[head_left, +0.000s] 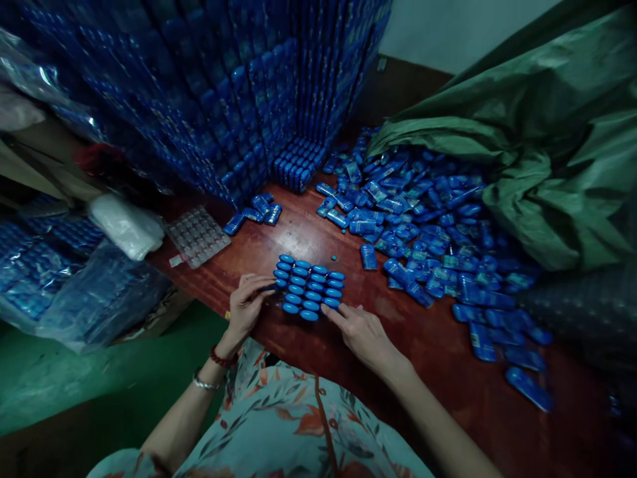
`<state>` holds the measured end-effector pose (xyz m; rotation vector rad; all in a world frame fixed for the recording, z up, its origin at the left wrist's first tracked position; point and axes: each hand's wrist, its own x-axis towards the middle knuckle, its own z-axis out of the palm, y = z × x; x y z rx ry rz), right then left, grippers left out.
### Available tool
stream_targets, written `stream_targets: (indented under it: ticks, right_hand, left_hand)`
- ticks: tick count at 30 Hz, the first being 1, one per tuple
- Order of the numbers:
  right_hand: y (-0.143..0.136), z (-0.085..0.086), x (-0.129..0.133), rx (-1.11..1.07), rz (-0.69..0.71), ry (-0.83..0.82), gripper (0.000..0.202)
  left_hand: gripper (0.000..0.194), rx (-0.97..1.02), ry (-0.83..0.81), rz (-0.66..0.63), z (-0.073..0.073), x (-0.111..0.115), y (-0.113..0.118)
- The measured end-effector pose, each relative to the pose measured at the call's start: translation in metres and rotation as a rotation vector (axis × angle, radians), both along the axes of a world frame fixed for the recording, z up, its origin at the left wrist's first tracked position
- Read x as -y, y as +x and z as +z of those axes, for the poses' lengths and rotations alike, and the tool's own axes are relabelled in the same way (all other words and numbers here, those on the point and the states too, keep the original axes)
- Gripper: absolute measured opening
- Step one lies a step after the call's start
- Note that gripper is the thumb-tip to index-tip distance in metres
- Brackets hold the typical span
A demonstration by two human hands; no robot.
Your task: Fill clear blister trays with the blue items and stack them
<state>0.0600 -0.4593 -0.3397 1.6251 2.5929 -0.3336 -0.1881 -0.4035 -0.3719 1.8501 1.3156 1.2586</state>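
Observation:
Several glossy blue oval pieces stand side by side in a block (308, 285) near the front edge of the reddish table. My left hand (247, 300) is at the block's left side, its fingers closed around a dark thing too small to make out. On the right, my right hand (355, 326) touches the lower right corner of the block with its index finger stretched out. The other fingers of that hand are partly curled, with nothing visible in them.
A loose heap of blue packs (423, 226) spreads over the right side, partly under a green sheet (562, 133). Tall stacks of blue packs (199, 86) rise behind. A clear tray (198, 237) and a plastic bag (128, 226) lie at the left.

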Motion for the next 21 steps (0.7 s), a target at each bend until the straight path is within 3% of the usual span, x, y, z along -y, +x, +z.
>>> stream_targets:
  ticks: [4, 10, 17, 21]
  right_hand:
    - [0.005, -0.006, 0.002, -0.044, -0.09, 0.031, 0.054]
    - [0.006, 0.001, -0.005, -0.081, -0.074, 0.024, 0.051]
    - [0.01, 0.003, -0.008, -0.101, -0.061, -0.016, 0.049]
    - [0.011, 0.002, -0.009, -0.119, -0.062, -0.002, 0.051]
  left_hand:
    - [0.025, -0.228, 0.073, -0.17, -0.012, -0.001, -0.014]
    - [0.037, -0.448, 0.207, -0.565, -0.007, -0.002, -0.028]
    - [0.037, -0.482, 0.289, -0.548, -0.005, -0.003, -0.018]
    - [0.031, -0.504, 0.169, -0.583, 0.0, -0.008, -0.017]
